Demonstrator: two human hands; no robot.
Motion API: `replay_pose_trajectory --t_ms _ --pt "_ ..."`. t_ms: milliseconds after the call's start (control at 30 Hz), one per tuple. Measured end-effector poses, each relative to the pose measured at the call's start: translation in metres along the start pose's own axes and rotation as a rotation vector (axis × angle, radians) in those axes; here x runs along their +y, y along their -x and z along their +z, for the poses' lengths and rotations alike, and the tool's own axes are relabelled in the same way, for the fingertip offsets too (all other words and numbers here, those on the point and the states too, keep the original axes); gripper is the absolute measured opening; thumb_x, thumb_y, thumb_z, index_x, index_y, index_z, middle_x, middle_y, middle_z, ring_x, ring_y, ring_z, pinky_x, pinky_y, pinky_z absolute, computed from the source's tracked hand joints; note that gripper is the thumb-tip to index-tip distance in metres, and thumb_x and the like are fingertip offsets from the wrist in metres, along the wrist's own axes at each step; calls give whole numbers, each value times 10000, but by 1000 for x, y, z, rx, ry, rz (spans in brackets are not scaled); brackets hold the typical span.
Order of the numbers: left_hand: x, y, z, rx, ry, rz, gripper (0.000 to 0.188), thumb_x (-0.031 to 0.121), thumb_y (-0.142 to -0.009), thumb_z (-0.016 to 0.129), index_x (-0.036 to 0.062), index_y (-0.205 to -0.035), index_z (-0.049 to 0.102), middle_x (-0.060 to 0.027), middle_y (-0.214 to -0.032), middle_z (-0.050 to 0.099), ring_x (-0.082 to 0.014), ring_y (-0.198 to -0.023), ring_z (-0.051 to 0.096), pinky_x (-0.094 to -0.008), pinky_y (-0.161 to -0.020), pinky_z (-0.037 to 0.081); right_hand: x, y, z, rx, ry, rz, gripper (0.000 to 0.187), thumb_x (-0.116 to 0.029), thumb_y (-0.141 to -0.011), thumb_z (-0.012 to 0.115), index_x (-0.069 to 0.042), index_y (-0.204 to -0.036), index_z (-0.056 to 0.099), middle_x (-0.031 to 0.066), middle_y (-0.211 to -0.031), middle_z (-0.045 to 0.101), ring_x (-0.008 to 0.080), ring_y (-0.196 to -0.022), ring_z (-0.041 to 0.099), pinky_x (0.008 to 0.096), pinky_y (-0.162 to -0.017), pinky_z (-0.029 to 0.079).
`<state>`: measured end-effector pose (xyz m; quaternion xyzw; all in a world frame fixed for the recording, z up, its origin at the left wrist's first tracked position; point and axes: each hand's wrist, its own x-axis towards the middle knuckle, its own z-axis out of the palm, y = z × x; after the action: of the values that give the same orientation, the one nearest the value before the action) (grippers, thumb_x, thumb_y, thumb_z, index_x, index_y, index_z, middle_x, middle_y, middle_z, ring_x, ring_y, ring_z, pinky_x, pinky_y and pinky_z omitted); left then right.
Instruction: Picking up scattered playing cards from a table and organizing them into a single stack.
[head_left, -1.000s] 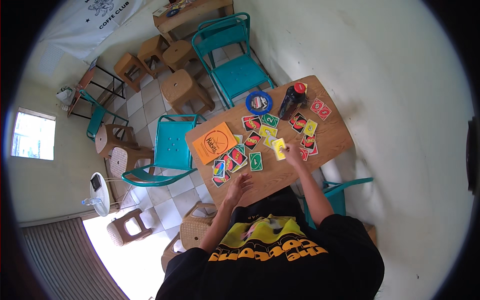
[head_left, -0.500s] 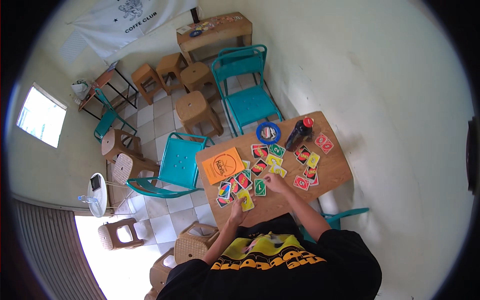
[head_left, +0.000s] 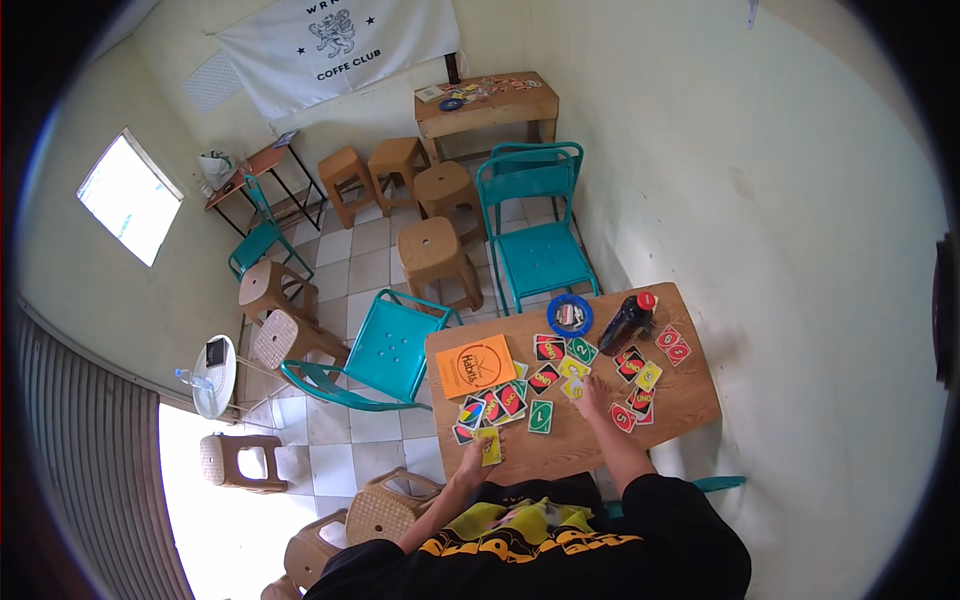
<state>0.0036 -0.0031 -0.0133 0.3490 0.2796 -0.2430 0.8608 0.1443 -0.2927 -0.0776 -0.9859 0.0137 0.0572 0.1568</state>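
Observation:
My left hand (head_left: 472,464), close to the table's near left edge, is closed around a yellow playing card (head_left: 491,446). Farther right, my right hand (head_left: 594,396) has its fingers drawn together at the edge of a lower yellow card (head_left: 573,387), which lies beside an upper yellow card (head_left: 574,367). A green card (head_left: 540,417) lies face up between my hands. Beyond the left hand spreads an overlapping group of black-backed cards (head_left: 509,400), one showing a multicoloured oval (head_left: 471,412). On the right are a yellow card (head_left: 649,375) and red cards (head_left: 622,417).
An orange booklet (head_left: 474,366) covers the wooden table's (head_left: 570,452) far left part. Along the far side stand a blue ashtray (head_left: 569,316) with butts and a dark bottle (head_left: 628,324) with a red cap. Teal chairs (head_left: 543,258) and brown stools (head_left: 437,257) are beyond the table.
The whole view has shifted, with the table now lower and farther right in it. Over the table, my right hand has moved rightward to the yellow card's edge. My left hand still holds its card.

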Motion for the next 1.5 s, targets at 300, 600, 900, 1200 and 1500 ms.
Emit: replay_pose_trajectory --t_ms 300,600,900,1200,1500 --pt "-7 -1 0 -64 0 -34 395 224 -915 443 62 -1271 500 -58 -987 594 -177 -782 583 -325 -713 496 25 18 22 52 -295 105 529 -222 -674 781 -50 -1080 487 181 -1070 528 353 -980 567 435 -794 493" --pt "-3 -11 21 -68 -91 -76 385 228 -928 433 57 -1263 510 -62 -973 612 -169 -765 601 -307 -693 502 -18 22 6 55 -61 227 669 -434 -604 812 -77 -1077 503 166 -1087 537 333 -1033 535 435 -855 461" --pt "-3 -13 24 -194 39 -88 542 451 -962 330 27 -1257 495 -85 -1014 593 -198 -827 589 -336 -748 492 6 7 24 -76 -263 354 370 -327 -684 780 -45 -883 646 147 -875 671 289 -805 655 420 -699 516" --pt "-9 -14 16 -111 27 -168 689 582 -937 269 3 -1259 460 -154 -1093 580 -294 -964 608 -425 -858 510 -30 73 -34 -239 -1235 201 200 -83 -801 688 47 -926 602 78 -735 651 113 -572 601 234 -497 467" --pt "-9 -22 59 -229 -49 -212 740 656 -904 201 64 -1291 422 -148 -1185 566 -314 -1015 604 -446 -859 507 -89 98 -61 -228 -786 -264 363 -154 -734 756 39 -1007 615 66 -711 626 132 -639 598 252 -548 451"
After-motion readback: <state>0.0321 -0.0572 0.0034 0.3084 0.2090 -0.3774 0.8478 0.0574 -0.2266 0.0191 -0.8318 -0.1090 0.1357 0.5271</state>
